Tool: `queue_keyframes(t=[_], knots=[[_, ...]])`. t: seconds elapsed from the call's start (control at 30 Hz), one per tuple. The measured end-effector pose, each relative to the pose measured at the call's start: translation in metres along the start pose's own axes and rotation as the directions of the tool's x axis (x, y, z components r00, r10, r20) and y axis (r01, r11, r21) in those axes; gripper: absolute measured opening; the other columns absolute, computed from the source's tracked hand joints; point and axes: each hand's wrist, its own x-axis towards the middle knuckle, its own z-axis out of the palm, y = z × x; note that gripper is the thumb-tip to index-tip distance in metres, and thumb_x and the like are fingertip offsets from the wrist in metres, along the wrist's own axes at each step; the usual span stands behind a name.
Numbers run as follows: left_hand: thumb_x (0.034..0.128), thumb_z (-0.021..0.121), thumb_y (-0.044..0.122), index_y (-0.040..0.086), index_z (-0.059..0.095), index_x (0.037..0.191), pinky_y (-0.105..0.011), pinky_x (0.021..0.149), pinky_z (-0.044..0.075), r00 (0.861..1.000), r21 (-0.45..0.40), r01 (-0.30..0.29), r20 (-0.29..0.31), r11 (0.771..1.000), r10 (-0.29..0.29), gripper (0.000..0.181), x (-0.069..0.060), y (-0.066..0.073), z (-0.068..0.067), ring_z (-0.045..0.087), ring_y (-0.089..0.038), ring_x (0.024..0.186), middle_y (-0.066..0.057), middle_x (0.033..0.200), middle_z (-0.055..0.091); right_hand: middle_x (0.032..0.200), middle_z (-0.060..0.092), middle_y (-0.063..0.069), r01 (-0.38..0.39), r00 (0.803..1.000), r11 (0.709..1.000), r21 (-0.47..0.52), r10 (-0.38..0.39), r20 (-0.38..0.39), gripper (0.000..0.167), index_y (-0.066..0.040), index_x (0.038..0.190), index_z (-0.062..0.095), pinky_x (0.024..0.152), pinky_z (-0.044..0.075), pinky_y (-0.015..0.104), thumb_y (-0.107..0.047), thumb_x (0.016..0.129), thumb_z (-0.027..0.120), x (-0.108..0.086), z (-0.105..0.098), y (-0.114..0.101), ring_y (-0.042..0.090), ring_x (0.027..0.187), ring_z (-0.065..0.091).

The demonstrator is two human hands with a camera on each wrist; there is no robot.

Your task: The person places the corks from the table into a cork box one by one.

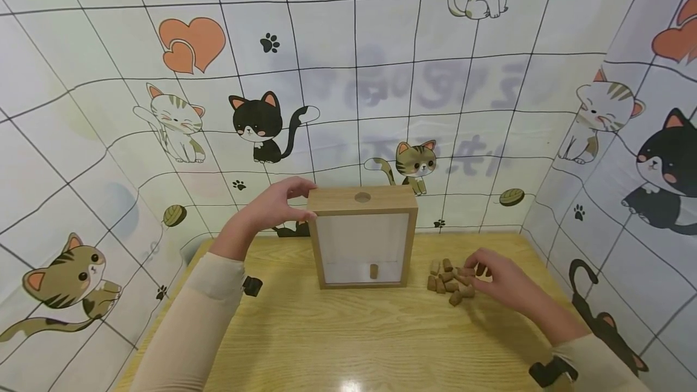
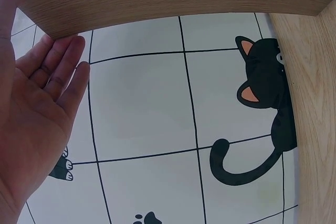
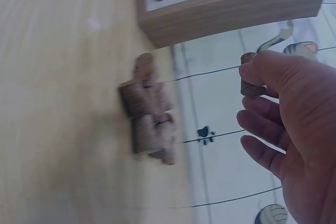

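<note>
An upright wooden box [image 1: 412, 241] with a clear front panel and a round hole in its top stands on the table. One cork [image 1: 374, 271] is inside, near its bottom. At the box's upper left corner my left hand [image 1: 280, 203] holds the side, thumb at the front and fingers behind. My right hand [image 1: 503, 280] is over the right edge of a pile of corks [image 1: 449, 277]. In the right wrist view it pinches one cork [image 3: 252, 88] between thumb and forefinger, the other fingers loosely bent.
The wood-grain table [image 1: 327, 337] extends in front of the box. A white sheet [image 1: 337, 120] with cat drawings and a black grid surrounds the table at the back and sides. Black straps [image 1: 552, 372] sit on both wrists.
</note>
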Motion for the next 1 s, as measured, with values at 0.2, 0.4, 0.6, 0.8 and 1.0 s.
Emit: queue_keyframes(t=[0.2,0.4,0.6,0.8,1.0], knots=[[0.0906,0.094,0.037,0.020,0.062,0.152,-0.064,0.126,0.037,1.000,0.001,0.007,0.003,1.000,-0.007,0.071,0.001,0.000,0.000,0.049,-0.034,0.153,-0.004,0.143,0.064,0.103,0.068,-0.012,0.022,0.999,1.000,0.011,-0.022,-0.047,0.032,-0.018,0.112,0.072,0.069,0.057,0.032,0.002,0.092,0.087,0.021,-0.019,-0.008,0.003,0.085,0.062],[0.0899,0.095,0.038,0.020,0.062,0.152,-0.064,0.126,0.037,1.000,-0.003,0.000,0.005,1.000,0.000,0.073,0.002,0.002,0.000,0.049,-0.034,0.153,-0.004,0.144,0.063,0.102,0.070,-0.011,0.045,0.995,0.998,0.037,-0.042,-0.091,0.030,-0.015,0.114,0.073,0.071,0.057,0.031,0.004,0.093,0.084,0.047,-0.040,-0.018,0.004,0.087,0.063],[0.0915,0.094,0.032,0.020,0.062,0.152,-0.064,0.127,0.037,1.000,-0.014,-0.001,-0.002,1.000,0.001,0.070,0.001,0.000,-0.001,0.049,-0.035,0.153,-0.004,0.145,0.062,0.100,0.070,-0.008,0.074,0.991,0.995,0.061,-0.067,-0.117,0.028,-0.012,0.114,0.073,0.073,0.056,0.029,0.005,0.094,0.083,0.070,-0.053,-0.030,0.007,0.087,0.063],[0.0926,0.093,0.029,0.020,0.062,0.152,-0.064,0.127,0.037,1.000,-0.014,-0.008,-0.006,1.000,0.008,0.068,0.000,0.000,-0.001,0.048,-0.036,0.153,-0.004,0.147,0.062,0.101,0.069,-0.006,0.099,0.984,0.993,0.058,-0.089,-0.152,0.027,-0.012,0.113,0.073,0.071,0.058,0.032,0.005,0.094,0.083,0.089,-0.062,-0.037,0.007,0.086,0.063],[0.0925,0.093,0.029,0.019,0.060,0.154,-0.065,0.127,0.035,1.000,-0.023,-0.011,0.008,1.000,0.011,0.070,0.000,-0.002,-0.001,0.047,-0.036,0.155,-0.005,0.149,0.061,0.102,0.071,-0.004,0.120,0.981,0.991,0.067,-0.108,-0.163,0.027,-0.011,0.114,0.074,0.074,0.056,0.026,0.005,0.094,0.083,0.104,-0.069,-0.047,0.009,0.087,0.064]])
